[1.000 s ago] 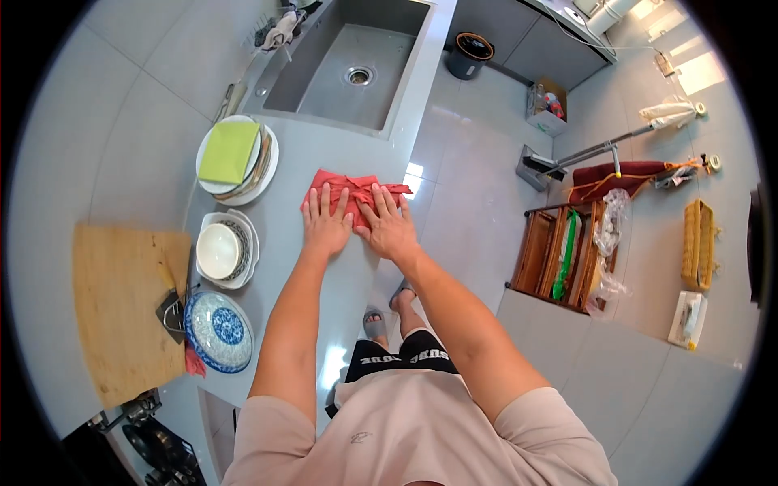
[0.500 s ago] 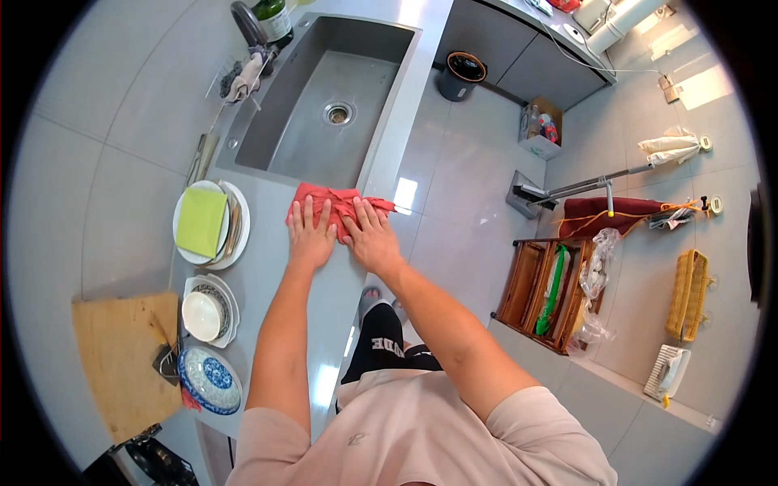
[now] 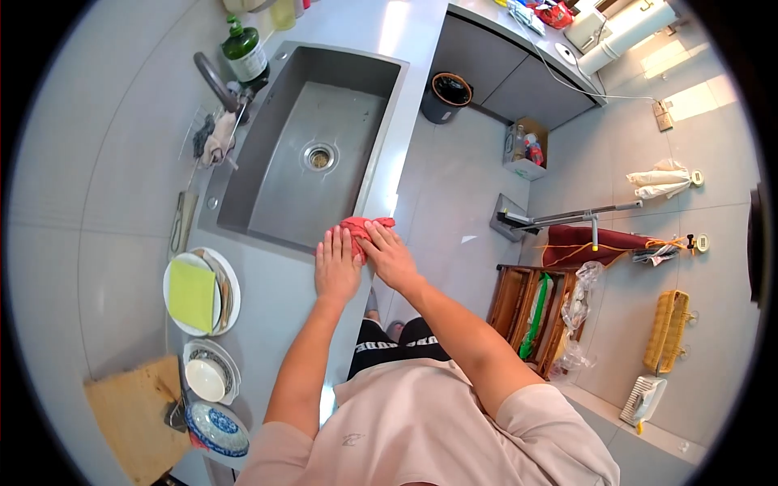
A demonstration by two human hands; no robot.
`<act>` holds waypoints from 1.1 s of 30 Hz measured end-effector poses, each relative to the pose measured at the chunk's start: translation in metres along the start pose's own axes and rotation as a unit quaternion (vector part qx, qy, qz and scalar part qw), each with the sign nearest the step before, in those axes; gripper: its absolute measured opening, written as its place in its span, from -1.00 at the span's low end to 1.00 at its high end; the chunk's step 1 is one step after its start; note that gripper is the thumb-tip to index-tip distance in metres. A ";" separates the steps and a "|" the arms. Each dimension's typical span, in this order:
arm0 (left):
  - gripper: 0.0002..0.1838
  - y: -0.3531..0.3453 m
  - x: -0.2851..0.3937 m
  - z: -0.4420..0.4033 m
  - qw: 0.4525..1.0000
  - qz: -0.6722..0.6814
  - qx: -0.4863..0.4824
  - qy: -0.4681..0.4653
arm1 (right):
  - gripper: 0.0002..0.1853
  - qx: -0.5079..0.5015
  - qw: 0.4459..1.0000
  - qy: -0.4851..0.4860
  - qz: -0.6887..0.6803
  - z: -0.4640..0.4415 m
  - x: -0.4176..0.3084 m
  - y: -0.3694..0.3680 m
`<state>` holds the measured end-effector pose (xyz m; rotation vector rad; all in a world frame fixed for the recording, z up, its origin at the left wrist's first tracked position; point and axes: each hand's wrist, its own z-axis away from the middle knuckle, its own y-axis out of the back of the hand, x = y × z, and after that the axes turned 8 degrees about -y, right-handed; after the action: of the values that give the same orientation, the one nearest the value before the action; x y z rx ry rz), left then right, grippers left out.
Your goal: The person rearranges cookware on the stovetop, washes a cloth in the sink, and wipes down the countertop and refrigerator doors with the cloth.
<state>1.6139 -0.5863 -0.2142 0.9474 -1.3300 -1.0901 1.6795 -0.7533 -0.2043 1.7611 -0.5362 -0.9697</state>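
A bunched red cloth [image 3: 366, 228] lies on the counter edge at the sink's near right corner. My left hand [image 3: 338, 271] is flat with its fingers stretched forward, touching the cloth's left side. From the right, my right hand [image 3: 392, 257] presses on the cloth, its fingers closed over it; the fingertips lie partly in the folds. Just beyond both hands is the grey sink [image 3: 271, 202], with a round drain [image 3: 319, 157] in its floor.
Along the wall to the left stand stacked plates [image 3: 235, 283] under a green cloth [image 3: 192, 296], bowls [image 3: 206, 379], a blue-patterned dish [image 3: 217, 429] and a cutting board [image 3: 134, 413]. A faucet [image 3: 215, 81] and green bottle [image 3: 244, 50] stand behind the sink. A bin [image 3: 442, 107] is on the floor.
Both hands have moved right with the cloth, toward the counter's front edge. The cloth is more bunched, and the whole view has shifted, showing more of the sink's far end.
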 end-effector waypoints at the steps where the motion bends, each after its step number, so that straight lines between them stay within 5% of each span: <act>1: -0.23 0.000 0.004 -0.008 1.000 0.011 -0.001 0.009 | -0.51 -0.003 1.000 0.003 0.002 -0.007 0.006 0.002; 18: -0.15 0.001 0.020 -0.193 0.994 0.075 0.002 0.074 | -0.45 -0.049 0.998 0.039 0.008 -0.153 0.134 0.031; 26: -0.16 0.009 0.039 -0.299 0.987 0.069 -0.027 0.144 | -0.48 -0.069 0.988 0.137 -0.029 -0.256 0.224 0.052; 32: -0.29 0.022 0.040 -0.354 0.938 0.223 -0.013 0.266 | -0.62 -0.113 0.968 0.219 -0.051 -0.339 0.256 0.048; 33: -0.47 0.013 0.037 -0.354 0.935 0.209 0.063 0.278 | -0.66 -0.101 0.970 0.209 -0.069 -0.352 0.246 0.052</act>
<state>1.9653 -0.6447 -0.2077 0.9206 -1.0612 -0.3695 2.1114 -0.7566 -0.1875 1.7657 -0.0434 -0.6887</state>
